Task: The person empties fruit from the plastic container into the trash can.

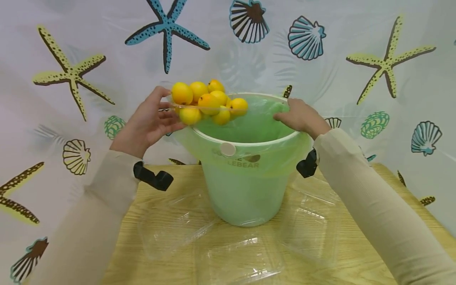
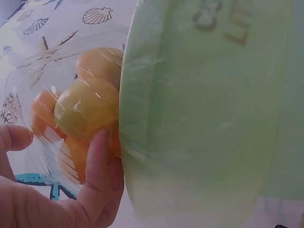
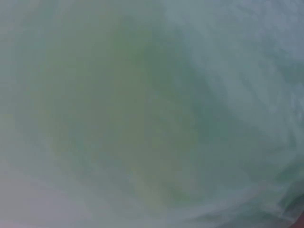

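Note:
In the head view my left hand (image 1: pixel 147 118) holds a clear plastic container (image 1: pixel 224 108) of several yellow-orange fruits (image 1: pixel 208 103), tilted over the left side of a pale green bucket (image 1: pixel 246 194). The left wrist view shows the thumb and fingers around the container, with fruits (image 2: pixel 88 109) seen through its clear wall beside the bucket. A thin, translucent green bag (image 1: pixel 263 114) lines the bucket and folds down over its rim. My right hand (image 1: pixel 303 116) grips the right side of the lined rim, thumb toward the inside. Blurred green plastic fills the right wrist view.
Several clear plastic containers lie on the wooden table (image 1: pixel 135 253) around the bucket: one at the left (image 1: pixel 174 225), one in front (image 1: pixel 242 257), others to the right, including a tray (image 1: pixel 310 229). Behind hangs a white curtain (image 1: pixel 228 59) printed with starfish and shells.

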`<control>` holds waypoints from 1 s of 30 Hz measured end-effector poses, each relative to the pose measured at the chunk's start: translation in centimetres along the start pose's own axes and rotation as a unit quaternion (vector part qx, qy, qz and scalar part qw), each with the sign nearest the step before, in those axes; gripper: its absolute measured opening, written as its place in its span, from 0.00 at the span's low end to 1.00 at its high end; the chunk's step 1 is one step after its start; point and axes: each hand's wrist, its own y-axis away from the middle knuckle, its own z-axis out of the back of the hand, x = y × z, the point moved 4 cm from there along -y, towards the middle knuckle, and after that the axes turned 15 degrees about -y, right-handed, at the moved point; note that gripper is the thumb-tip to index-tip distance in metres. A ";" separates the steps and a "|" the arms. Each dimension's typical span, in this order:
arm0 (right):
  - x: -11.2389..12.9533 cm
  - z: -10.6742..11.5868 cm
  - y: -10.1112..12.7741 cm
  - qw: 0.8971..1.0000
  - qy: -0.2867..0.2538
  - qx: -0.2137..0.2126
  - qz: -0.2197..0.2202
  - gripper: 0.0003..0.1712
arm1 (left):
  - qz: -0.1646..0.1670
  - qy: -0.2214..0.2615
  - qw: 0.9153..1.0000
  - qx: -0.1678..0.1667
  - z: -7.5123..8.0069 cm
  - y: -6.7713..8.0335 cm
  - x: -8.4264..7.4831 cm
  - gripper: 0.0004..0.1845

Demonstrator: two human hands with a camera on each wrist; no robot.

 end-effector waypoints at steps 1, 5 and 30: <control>0.0 0.0 0.0 1.000 -0.001 0.001 0.000 0.44 | -0.005 -0.027 1.000 -0.007 -0.1 0.0 -0.1 0.39; 0.2 -0.1 0.0 1.000 0.000 0.001 0.001 0.45 | -0.019 -0.115 0.993 -0.026 -0.5 0.2 -0.8 0.39; 0.3 -0.2 0.2 1.000 0.003 0.000 0.001 0.44 | -0.045 -0.334 0.935 -0.111 -3.5 2.0 -3.6 0.34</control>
